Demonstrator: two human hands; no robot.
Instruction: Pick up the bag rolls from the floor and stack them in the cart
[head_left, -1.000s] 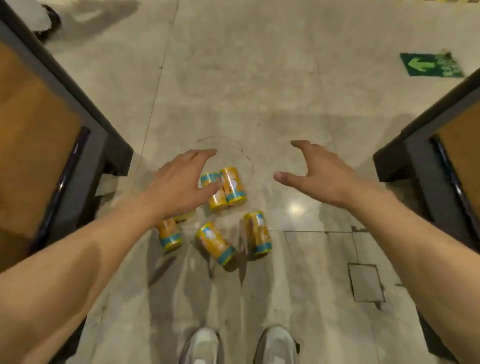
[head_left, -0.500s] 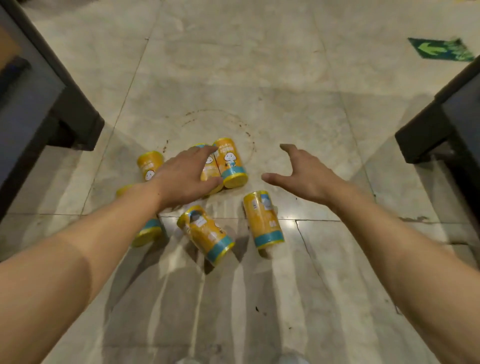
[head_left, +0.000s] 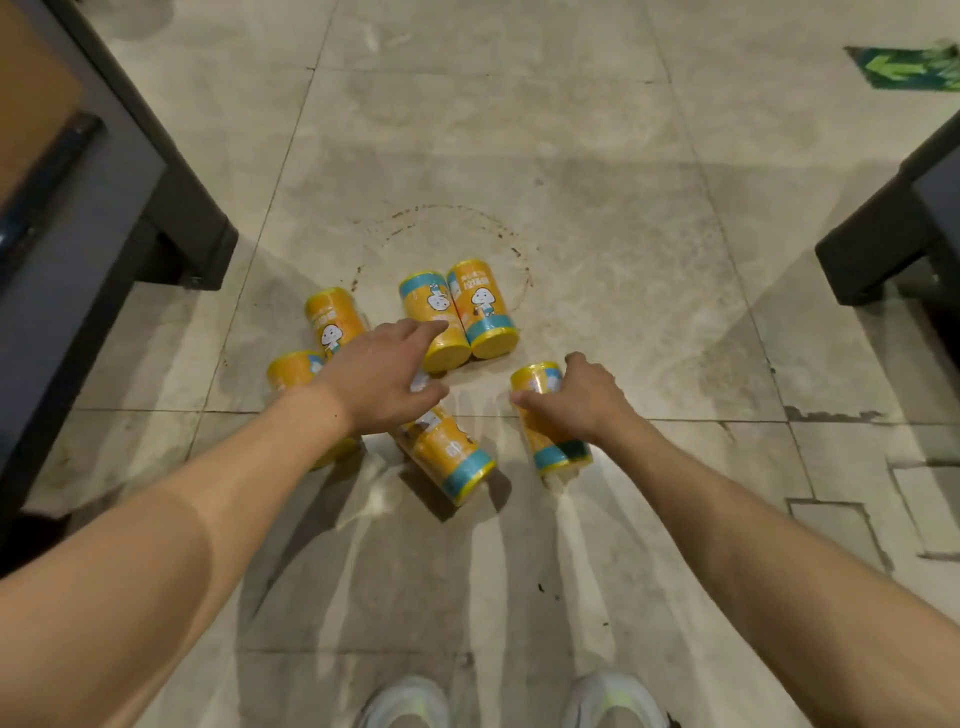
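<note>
Several yellow bag rolls with teal bands lie on the tiled floor. My right hand (head_left: 582, 397) curls round the rightmost roll (head_left: 553, 441), thumb on its left side. My left hand (head_left: 382, 376) hovers over the middle of the group with fingers spread; its fingertips reach a roll of the far pair (head_left: 434, 317), whose twin (head_left: 483, 309) lies beside it. Another roll (head_left: 449, 454) lies partly under that hand. Two more rolls sit at the left, one (head_left: 332, 319) farther and one (head_left: 293, 369) partly hidden by my wrist.
Dark shelving bases flank the aisle, one at the left (head_left: 171, 208) and one at the right (head_left: 893, 228). A green arrow sticker (head_left: 904, 67) marks the floor far right. My white shoes (head_left: 519, 701) show at the bottom edge. No cart is in view.
Both hands have dropped toward the rolls. My right hand moved from open in the air onto the rightmost roll and wrapped it. My left hand slid a little nearer, still over the cluster.
</note>
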